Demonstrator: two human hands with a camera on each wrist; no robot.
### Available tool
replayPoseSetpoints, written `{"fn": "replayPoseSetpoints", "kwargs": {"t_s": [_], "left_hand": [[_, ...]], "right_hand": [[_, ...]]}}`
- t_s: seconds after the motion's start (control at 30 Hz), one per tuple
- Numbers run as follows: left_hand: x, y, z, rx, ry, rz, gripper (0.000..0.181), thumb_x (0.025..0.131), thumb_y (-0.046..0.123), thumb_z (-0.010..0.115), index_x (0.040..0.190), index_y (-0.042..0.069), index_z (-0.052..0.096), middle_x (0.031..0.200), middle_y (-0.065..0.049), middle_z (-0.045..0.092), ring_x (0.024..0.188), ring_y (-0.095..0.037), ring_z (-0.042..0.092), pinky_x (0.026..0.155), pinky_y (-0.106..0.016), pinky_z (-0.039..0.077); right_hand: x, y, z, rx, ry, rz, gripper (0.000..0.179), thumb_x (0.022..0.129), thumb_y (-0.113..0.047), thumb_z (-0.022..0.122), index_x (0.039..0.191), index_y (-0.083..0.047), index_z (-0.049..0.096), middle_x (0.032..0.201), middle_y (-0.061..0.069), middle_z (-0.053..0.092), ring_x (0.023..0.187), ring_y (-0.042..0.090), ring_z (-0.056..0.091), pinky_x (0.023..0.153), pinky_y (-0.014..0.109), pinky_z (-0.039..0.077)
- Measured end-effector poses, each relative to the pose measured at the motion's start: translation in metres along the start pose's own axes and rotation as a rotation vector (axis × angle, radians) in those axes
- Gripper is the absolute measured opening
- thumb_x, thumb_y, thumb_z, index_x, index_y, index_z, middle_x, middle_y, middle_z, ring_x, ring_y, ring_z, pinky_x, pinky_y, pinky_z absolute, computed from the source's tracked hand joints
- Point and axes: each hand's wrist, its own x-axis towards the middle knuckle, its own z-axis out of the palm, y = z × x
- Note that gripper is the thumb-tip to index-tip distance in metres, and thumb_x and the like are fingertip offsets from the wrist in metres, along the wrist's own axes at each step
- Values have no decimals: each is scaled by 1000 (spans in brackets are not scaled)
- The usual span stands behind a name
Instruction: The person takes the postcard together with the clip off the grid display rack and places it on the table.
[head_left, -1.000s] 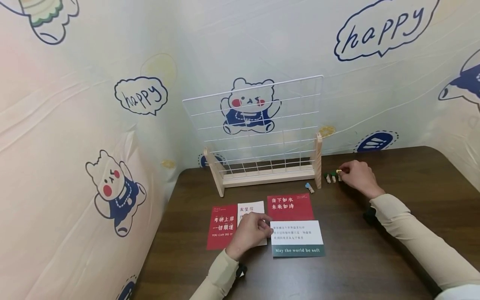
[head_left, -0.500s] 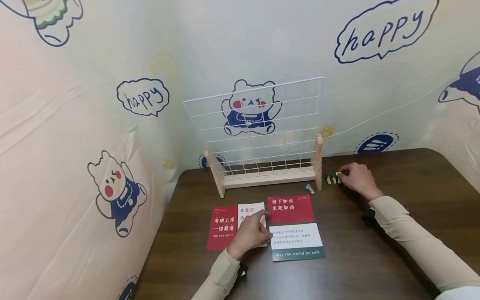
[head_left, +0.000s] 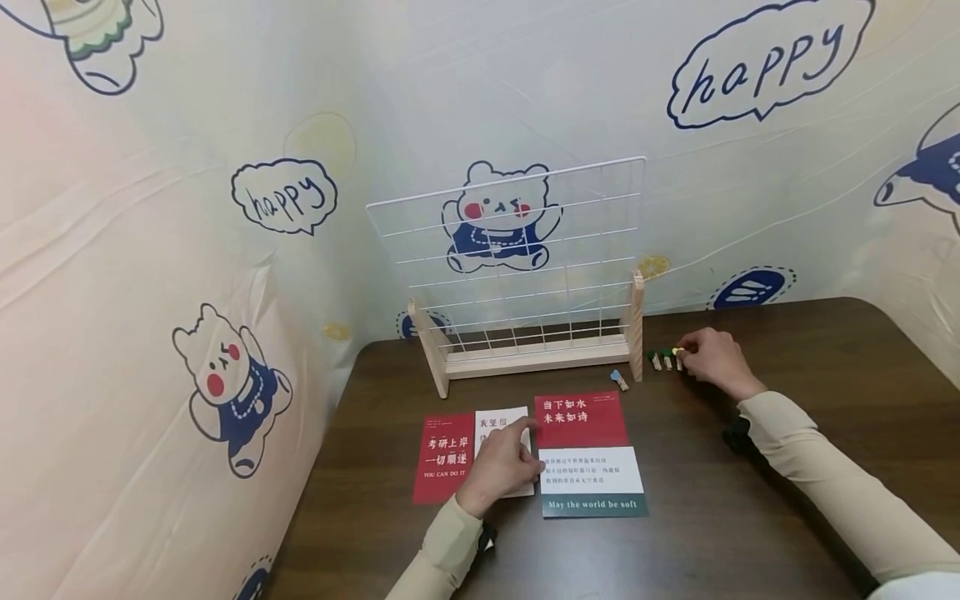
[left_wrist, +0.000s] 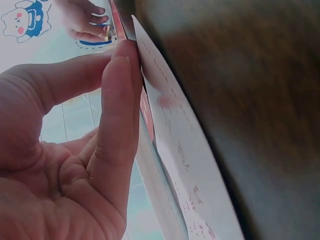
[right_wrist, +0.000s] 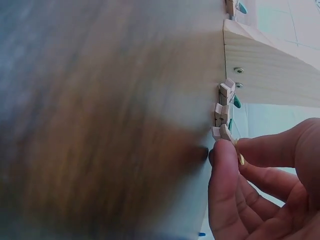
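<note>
My left hand (head_left: 498, 467) lies over the narrow white card (head_left: 501, 417), hiding much of it. Its thumb meets the left edge of the white-and-green card (head_left: 596, 483); its index finger reaches the left side of the upper red card (head_left: 581, 421). In the left wrist view, thumb and fingertips come together against a white card (left_wrist: 175, 145). At the back right, my right hand (head_left: 715, 360) pinches a small wooden clothespin (right_wrist: 225, 132) with a yellow top. Beside it stand two green-topped clothespins (head_left: 662, 361) in a row.
A white wire grid (head_left: 517, 250) stands in a wooden base (head_left: 540, 356) at the back of the brown table (head_left: 720, 500). One blue-topped clothespin (head_left: 618, 380) lies before its right post (head_left: 636, 325). Another red card (head_left: 442, 458) is at the left.
The white-and-green card has slid towards me, tilted, then straightened below the upper red card. My left index finger has extended forward. My right hand has stayed at the yellow-topped clothespin.
</note>
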Motion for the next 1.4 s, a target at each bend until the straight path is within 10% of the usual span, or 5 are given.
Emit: {"fn": "replayPoseSetpoints", "kwargs": {"t_s": [0.83,1.4], "left_hand": [[-3,1,2,55,1,26,59,84,5,81,140,4,60,62,4,63,51,-9,57,46,-24,44],[-7,6,-9,62,120,67,53,87,24,84,136,9,66,71,2,68,55,-7,58,47,-22,46]], "right_hand": [[6,8,4,198,-64,46,31,99,-2,56,121,19,62,93,28,74,64,13,73,58,30,62],[-23,4,-5,49,14,-43,37,100,-17,64,123,11,65,85,16,72,62,14,64,54,30,53]]}}
